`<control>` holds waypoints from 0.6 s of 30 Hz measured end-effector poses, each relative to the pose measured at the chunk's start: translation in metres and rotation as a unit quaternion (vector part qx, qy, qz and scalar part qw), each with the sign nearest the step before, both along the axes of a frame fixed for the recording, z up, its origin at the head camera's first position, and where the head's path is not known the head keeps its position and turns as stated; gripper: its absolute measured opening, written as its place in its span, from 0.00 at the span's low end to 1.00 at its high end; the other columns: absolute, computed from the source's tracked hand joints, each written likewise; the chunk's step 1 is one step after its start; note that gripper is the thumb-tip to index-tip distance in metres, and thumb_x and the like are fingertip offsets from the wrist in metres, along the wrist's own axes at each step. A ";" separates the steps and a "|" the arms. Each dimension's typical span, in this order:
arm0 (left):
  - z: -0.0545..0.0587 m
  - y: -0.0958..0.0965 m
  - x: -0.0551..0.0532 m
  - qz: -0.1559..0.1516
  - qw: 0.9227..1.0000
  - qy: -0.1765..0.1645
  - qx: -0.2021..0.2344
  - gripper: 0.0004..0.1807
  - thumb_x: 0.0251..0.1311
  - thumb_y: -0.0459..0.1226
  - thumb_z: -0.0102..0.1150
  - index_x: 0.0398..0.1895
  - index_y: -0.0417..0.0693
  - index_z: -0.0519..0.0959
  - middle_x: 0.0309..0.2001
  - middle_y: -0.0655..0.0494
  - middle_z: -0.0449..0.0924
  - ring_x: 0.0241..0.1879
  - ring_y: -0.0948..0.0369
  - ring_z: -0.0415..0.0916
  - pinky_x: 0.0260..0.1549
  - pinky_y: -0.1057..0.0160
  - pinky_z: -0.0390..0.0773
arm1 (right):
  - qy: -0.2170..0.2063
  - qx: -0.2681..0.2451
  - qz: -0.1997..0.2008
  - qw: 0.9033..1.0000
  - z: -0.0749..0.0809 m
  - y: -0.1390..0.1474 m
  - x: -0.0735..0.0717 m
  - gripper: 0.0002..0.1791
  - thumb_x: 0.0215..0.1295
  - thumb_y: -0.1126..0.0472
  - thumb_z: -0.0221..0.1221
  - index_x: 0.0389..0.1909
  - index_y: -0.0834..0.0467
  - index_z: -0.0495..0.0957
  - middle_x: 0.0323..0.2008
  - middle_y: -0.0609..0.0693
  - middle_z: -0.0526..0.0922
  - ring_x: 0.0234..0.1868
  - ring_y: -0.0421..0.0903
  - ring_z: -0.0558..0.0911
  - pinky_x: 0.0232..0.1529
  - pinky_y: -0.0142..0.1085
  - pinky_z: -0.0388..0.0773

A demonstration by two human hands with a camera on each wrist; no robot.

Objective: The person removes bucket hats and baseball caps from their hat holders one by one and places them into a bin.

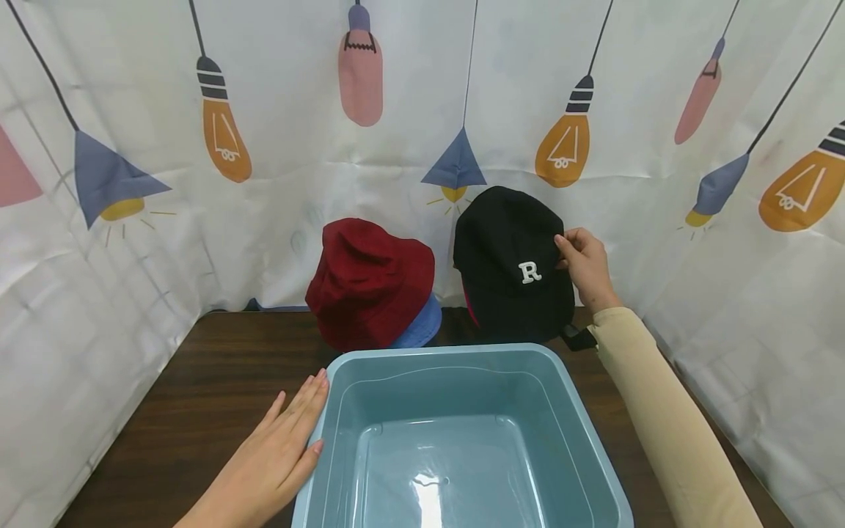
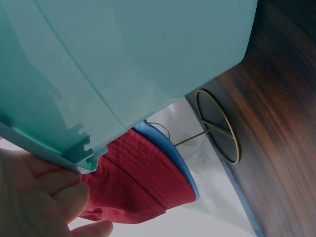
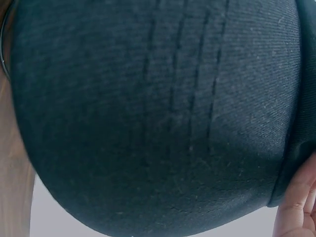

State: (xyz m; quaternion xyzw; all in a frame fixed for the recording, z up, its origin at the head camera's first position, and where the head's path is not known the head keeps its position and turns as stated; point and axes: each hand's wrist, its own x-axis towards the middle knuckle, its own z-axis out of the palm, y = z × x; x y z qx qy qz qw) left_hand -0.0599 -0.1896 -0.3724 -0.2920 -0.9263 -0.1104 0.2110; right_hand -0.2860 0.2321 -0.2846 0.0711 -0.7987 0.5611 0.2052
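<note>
My right hand pinches the side of a black cap with a white letter R on its front. The cap stands behind the bin with its brim pointing down. The right wrist view is mostly filled by the cap's stitched black cloth, and fingers show at its edge. My left hand rests with straight fingers along the left rim of a blue-grey plastic bin. Nothing lies in the bin. To the cap's left is a dark red bucket hat.
Blue cloth shows under the red hat's brim. A thin brass-coloured wire stand supports the red hat on the dark wooden table. White curtains printed with lamps hang behind and at both sides.
</note>
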 end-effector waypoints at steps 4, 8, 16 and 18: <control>0.001 0.000 0.001 0.001 1.000 -0.004 0.001 0.38 0.65 0.42 0.53 0.74 0.39 0.51 0.72 0.47 0.54 0.73 0.63 0.40 0.67 0.70 0.28 | 0.001 -0.010 0.001 1.000 0.001 0.001 -0.001 0.13 0.72 0.59 0.51 0.39 0.68 0.70 0.26 0.41 0.74 0.29 0.36 0.74 0.32 0.24 0.75; 0.002 0.000 0.001 -0.002 1.000 -0.010 0.009 0.38 0.64 0.41 0.54 0.74 0.39 0.51 0.73 0.47 0.53 0.73 0.63 0.40 0.66 0.70 0.27 | 0.005 -0.023 0.003 1.000 0.003 0.002 -0.001 0.11 0.71 0.60 0.52 0.37 0.66 0.71 0.26 0.40 0.74 0.28 0.35 0.74 0.31 0.25 0.75; 0.003 0.001 0.002 0.003 1.000 -0.016 0.010 0.38 0.63 0.40 0.54 0.73 0.38 0.52 0.72 0.46 0.55 0.73 0.64 0.40 0.66 0.71 0.27 | 0.012 -0.052 0.004 0.999 0.006 0.005 -0.001 0.08 0.71 0.61 0.52 0.35 0.62 0.71 0.26 0.40 0.74 0.28 0.36 0.75 0.31 0.26 0.75; 0.003 0.001 0.002 0.005 1.000 -0.020 0.010 0.38 0.64 0.40 0.54 0.73 0.38 0.52 0.72 0.46 0.55 0.73 0.64 0.40 0.66 0.72 0.26 | 0.014 -0.062 0.006 0.998 0.007 0.007 -0.001 0.07 0.71 0.61 0.52 0.34 0.61 0.71 0.26 0.40 0.74 0.28 0.36 0.74 0.31 0.26 0.75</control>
